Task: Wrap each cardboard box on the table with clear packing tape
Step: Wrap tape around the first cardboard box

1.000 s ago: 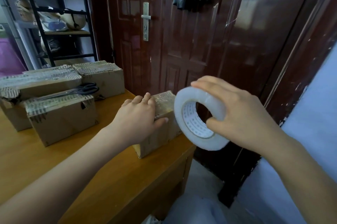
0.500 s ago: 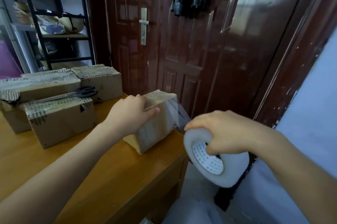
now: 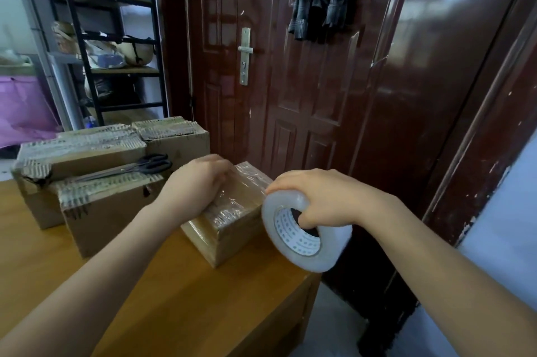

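A small cardboard box [image 3: 232, 220], shiny with clear tape, sits tilted near the right end of the wooden table [image 3: 180, 307]. My left hand [image 3: 194, 185] lies on the box's top with its fingers over the far edge; it is motion-blurred. My right hand [image 3: 322, 199] grips a large roll of clear packing tape [image 3: 302, 234] from above, fingers hooked into its core, right beside the box's right side. Three bigger cardboard boxes [image 3: 107, 211] stand at the back left of the table.
Black scissors [image 3: 136, 166] lie on top of the stacked boxes. A dark red door [image 3: 290, 95] stands close behind the table, with clothes hanging on it. A black shelf rack [image 3: 116, 37] is at the back left. The table's right edge drops off under the tape roll.
My right hand has brought the tape roll up from below the table edge to the box's right side. My left hand has slid over the box top, and the box has turned slightly.
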Action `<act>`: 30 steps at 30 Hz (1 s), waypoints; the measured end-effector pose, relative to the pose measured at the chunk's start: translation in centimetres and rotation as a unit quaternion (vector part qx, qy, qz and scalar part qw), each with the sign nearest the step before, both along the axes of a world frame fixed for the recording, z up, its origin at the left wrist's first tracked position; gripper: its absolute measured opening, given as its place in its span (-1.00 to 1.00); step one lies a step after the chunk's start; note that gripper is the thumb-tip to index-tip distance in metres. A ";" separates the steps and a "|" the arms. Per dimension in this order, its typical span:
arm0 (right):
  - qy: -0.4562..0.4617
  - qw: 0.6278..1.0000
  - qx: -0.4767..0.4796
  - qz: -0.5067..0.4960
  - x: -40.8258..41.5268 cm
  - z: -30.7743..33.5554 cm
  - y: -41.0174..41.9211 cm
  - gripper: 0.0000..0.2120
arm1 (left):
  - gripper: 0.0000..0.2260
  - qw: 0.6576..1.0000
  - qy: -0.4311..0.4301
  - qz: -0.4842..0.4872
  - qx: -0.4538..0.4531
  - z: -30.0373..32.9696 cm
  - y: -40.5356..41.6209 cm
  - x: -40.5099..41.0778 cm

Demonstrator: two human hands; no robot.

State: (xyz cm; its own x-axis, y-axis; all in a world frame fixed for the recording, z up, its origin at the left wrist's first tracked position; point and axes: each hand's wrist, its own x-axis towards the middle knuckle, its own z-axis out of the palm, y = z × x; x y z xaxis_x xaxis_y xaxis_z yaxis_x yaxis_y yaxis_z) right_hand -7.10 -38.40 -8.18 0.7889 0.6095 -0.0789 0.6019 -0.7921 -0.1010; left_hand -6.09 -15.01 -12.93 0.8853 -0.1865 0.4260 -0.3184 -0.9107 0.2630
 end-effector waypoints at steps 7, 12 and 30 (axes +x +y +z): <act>-0.077 0.994 0.077 -0.016 0.0 -2.5 0.2 -0.38 | -0.41 0.976 0.115 0.035 0.184 0.1 -3.0 -1.9; -0.191 0.942 0.269 -0.056 -1.6 -6.2 -1.6 -0.49 | -0.34 0.979 0.133 0.054 0.147 0.2 -3.1 -1.9; -0.241 0.950 0.195 -0.047 1.8 4.9 5.1 -0.61 | -0.55 0.866 0.324 0.010 -0.381 3.0 0.0 -2.2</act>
State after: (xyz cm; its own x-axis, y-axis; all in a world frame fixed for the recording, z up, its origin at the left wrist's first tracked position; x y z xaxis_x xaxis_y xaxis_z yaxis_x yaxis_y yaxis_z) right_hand -5.28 -33.29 -3.26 0.7285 0.4441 0.5215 0.5814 -0.8035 -0.1279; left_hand -8.34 -14.99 -9.90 0.9844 -0.0508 -0.1687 0.1349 -0.3988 0.9071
